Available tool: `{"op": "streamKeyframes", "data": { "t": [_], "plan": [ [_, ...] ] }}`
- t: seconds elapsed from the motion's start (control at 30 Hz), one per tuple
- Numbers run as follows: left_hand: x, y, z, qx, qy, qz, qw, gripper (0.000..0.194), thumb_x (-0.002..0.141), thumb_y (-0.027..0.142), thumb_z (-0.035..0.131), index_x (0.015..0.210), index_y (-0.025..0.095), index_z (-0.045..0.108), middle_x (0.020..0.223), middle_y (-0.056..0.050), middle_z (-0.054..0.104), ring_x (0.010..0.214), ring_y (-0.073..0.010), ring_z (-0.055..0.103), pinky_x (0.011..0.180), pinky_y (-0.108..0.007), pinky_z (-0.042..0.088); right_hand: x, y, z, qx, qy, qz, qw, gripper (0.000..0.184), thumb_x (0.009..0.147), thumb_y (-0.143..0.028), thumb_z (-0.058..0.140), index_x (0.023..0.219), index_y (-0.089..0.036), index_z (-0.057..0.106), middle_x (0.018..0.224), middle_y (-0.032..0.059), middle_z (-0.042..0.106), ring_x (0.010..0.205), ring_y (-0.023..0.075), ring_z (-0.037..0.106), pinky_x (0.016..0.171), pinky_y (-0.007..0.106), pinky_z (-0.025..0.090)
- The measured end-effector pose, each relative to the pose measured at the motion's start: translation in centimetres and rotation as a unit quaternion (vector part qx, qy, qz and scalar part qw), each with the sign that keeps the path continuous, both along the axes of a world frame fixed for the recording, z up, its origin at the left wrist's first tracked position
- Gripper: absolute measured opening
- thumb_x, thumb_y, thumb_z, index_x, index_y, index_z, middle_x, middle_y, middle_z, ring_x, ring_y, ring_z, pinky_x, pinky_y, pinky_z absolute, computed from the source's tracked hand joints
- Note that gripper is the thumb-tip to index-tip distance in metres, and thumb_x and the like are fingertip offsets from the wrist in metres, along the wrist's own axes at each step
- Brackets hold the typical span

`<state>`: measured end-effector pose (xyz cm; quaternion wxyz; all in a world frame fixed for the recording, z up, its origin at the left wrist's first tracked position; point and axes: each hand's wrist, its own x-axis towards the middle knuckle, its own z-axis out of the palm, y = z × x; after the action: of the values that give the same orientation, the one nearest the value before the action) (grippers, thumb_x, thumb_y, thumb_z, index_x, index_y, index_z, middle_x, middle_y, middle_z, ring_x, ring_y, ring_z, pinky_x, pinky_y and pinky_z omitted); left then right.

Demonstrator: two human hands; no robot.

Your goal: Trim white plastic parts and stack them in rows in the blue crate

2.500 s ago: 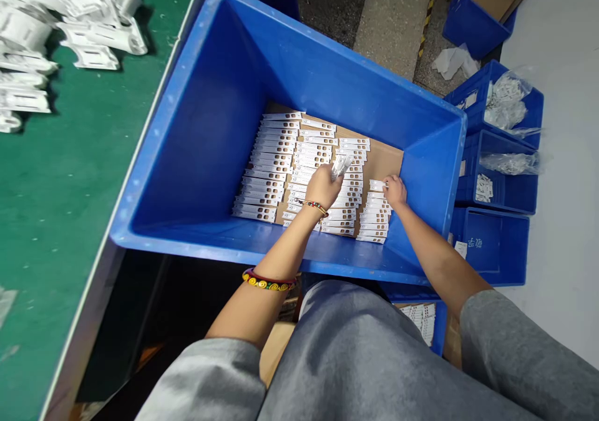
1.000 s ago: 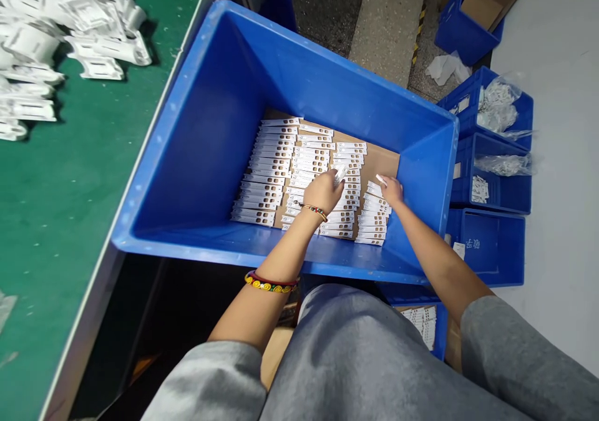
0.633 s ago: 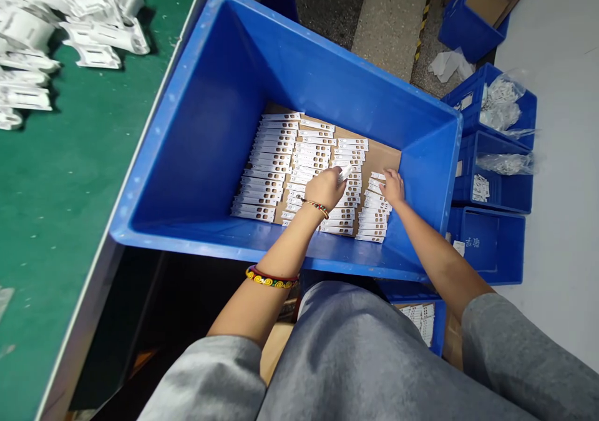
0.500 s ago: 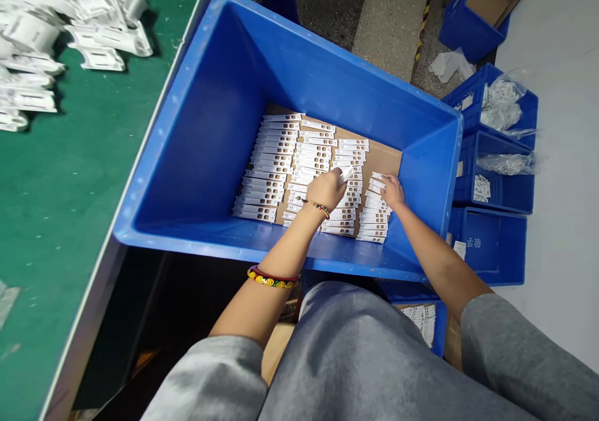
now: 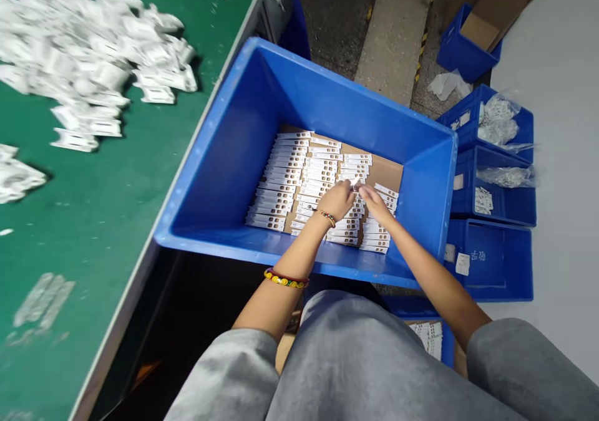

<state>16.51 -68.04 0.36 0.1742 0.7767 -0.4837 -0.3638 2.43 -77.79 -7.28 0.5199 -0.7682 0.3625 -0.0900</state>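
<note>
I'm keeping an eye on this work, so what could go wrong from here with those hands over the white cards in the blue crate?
The left hand and right hand work low over the white cards with brown spots, so they might knock the tight rows in the blue plastic crate. The cards near the right hand lean on the brown cardboard sheet and could slide. The multicoloured beaded bracelet could perhaps catch a card.

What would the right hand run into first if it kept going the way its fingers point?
Probably the small white piece held in the left hand, just ahead of the right hand, though depth is hard to judge from this view.
</note>
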Motion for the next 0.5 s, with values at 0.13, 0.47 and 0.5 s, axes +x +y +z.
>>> {"op": "streamKeyframes", "data": {
  "t": [0.13, 0.47, 0.5],
  "plan": [
    [-1.0, 0.6, -0.1, -0.017, 0.006, -0.04, 0.999, 0.028, 0.093, 0.017, 0.043, 0.118, 0.012, 0.054, 0.11, -0.017, 0.07, 0.1, -0.027, 0.069, 0.084, -0.036, 0.052, 0.5, 3.6, 2.7, 0.169, -0.096, -0.08, 0.978, 0.048, 0.079, -0.063, 0.064, 0.105, -0.023, 0.067, 0.112, 0.0053, 0.07, 0.111, 0.0229, 0.062, 0.105, 0.038, 0.044],
    [-6.6, 8.3, 4.0, -0.141, -0.032, 0.027, 0.989, 0.031, 0.094, 0.022, 0.046, 0.122, 0.012, 0.055, 0.123, -0.019, 0.062, 0.116, -0.0281, 0.061, 0.101, -0.043, 0.049, -4.3, 3.8, 5.4, 0.246, -0.145, -0.309, 0.907, 0.042, 0.057, -0.05, 0.073, 0.08, -0.024, 0.05, 0.071, 0.0006, 0.066, 0.066, 0.0204, 0.068, 0.065, 0.036, 0.059],
    [-6.7, 9.8, 4.5, -0.155, -0.042, 0.052, 0.986, 0.03, 0.095, 0.022, 0.044, 0.121, 0.015, 0.056, 0.123, -0.017, 0.062, 0.116, -0.0263, 0.061, 0.101, -0.042, 0.05, -4.7, 3.8, 5.7, 0.239, -0.143, -0.31, 0.909, 0.041, 0.055, -0.049, 0.072, 0.078, -0.025, 0.047, 0.063, -0.0039, 0.06, 0.057, 0.0179, 0.064, 0.057, 0.034, 0.057]
  ]
}}
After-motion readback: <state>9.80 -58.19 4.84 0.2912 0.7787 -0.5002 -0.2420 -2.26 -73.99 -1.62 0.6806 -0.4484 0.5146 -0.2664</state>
